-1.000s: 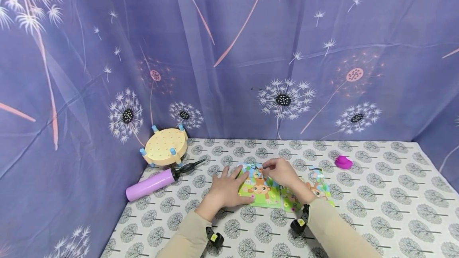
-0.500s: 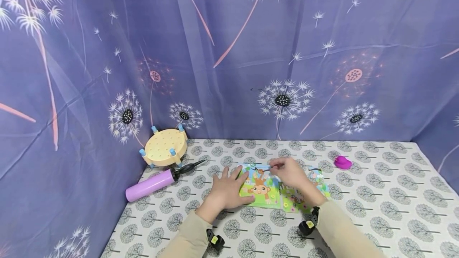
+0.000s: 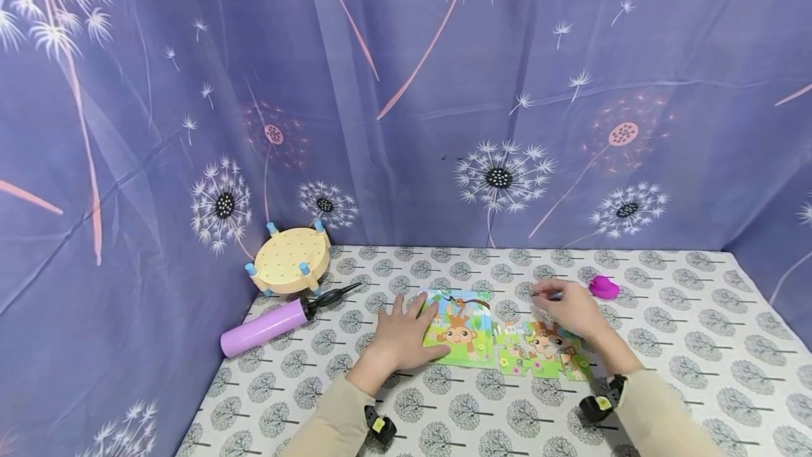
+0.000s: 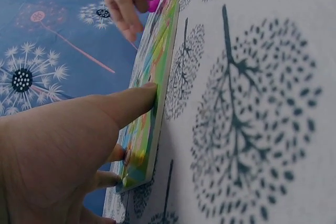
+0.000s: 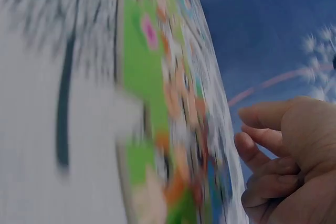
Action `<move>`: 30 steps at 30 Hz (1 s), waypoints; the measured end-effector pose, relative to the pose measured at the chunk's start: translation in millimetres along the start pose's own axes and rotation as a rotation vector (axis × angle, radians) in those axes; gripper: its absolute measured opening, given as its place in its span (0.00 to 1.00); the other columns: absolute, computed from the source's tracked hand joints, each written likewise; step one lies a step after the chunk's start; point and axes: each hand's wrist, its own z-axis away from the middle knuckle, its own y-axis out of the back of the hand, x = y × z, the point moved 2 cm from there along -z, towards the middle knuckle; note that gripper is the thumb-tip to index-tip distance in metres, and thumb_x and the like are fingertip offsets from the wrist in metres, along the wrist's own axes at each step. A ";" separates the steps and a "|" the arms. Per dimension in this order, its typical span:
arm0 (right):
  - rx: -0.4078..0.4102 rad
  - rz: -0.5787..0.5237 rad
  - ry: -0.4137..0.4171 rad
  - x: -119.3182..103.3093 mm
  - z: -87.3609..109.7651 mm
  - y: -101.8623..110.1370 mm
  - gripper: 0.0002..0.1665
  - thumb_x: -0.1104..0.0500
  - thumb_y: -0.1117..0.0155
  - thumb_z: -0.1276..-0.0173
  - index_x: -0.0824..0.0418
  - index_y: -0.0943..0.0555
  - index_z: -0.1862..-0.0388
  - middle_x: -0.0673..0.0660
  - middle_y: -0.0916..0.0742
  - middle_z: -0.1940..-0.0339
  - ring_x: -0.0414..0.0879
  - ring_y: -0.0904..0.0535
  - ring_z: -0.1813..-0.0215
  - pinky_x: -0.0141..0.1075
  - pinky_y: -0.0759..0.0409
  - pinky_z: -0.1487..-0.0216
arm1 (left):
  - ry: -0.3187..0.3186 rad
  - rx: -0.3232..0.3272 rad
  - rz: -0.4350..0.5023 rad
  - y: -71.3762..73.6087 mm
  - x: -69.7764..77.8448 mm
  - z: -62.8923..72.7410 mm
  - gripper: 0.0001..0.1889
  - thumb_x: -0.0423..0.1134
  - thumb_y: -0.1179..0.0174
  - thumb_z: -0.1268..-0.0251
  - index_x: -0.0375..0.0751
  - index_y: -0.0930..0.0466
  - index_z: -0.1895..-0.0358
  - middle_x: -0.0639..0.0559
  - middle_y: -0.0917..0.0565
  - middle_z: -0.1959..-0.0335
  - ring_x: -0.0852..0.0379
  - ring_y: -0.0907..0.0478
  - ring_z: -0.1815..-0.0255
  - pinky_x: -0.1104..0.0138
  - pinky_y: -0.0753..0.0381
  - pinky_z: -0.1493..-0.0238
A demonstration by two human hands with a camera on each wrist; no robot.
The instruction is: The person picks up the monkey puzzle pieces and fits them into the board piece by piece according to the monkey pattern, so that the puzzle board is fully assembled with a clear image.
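Note:
My left hand (image 3: 400,338) lies spread over the left side of a monkey jigsaw puzzle (image 3: 460,333) with a green lower border. In the left wrist view its thumb (image 4: 134,103) rests on the puzzle's near edge. To the right of that puzzle lie several jigsaw pieces (image 3: 536,362), grouped and showing more monkey picture. My right hand (image 3: 574,307) hovers at the far side of these pieces and hides part of them. The right wrist view shows its fingers loosely bent, with thumb and fingertips apart and nothing visible between them.
A magenta toy duck (image 3: 604,287) sits just right of my right hand. At the back left stand a yellow round toy stool (image 3: 292,259), legs upward, and a purple hand pump (image 3: 265,328) with a black nozzle. A dandelion-patterned curtain (image 3: 380,161) closes off the table's back.
My right hand has moved right, off the puzzle's upper right corner to over the loose pieces. A branch piece now shows in that corner. The left hand has stayed in place.

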 end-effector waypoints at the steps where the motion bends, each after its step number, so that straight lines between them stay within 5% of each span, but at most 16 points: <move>1: 0.005 0.009 -0.013 4.9 2.2 3.6 0.20 0.55 0.28 0.29 0.66 0.15 0.44 0.55 0.11 0.60 0.42 0.22 0.73 0.36 0.23 0.74 | 0.000 0.004 -0.006 0.3 0.6 0.1 0.49 0.81 0.55 0.35 0.59 0.45 0.16 0.51 0.46 0.15 0.30 0.47 0.20 0.29 0.38 0.30; 9: -0.002 0.071 -0.054 29.4 14.1 18.6 0.29 0.48 0.24 0.33 0.67 0.17 0.43 0.51 0.14 0.61 0.45 0.19 0.62 0.39 0.21 0.62 | -0.056 0.042 -0.027 6.8 11.2 3.7 0.46 0.76 0.52 0.30 0.56 0.43 0.16 0.48 0.44 0.16 0.30 0.45 0.20 0.28 0.38 0.31; 15: -0.033 0.058 -0.096 34.3 14.3 22.2 0.37 0.47 0.23 0.34 0.71 0.21 0.37 0.53 0.18 0.63 0.46 0.26 0.67 0.38 0.25 0.68 | -0.115 0.046 -0.021 6.5 23.9 2.4 0.44 0.76 0.53 0.30 0.60 0.44 0.16 0.50 0.45 0.15 0.32 0.45 0.20 0.29 0.38 0.30; 30: -0.081 0.055 -0.147 31.7 13.7 24.2 0.35 0.48 0.25 0.32 0.71 0.24 0.39 0.55 0.20 0.60 0.48 0.25 0.63 0.39 0.23 0.63 | -0.100 -0.006 -0.023 3.5 33.2 -2.1 0.43 0.78 0.56 0.30 0.69 0.47 0.16 0.54 0.48 0.15 0.34 0.49 0.18 0.29 0.40 0.29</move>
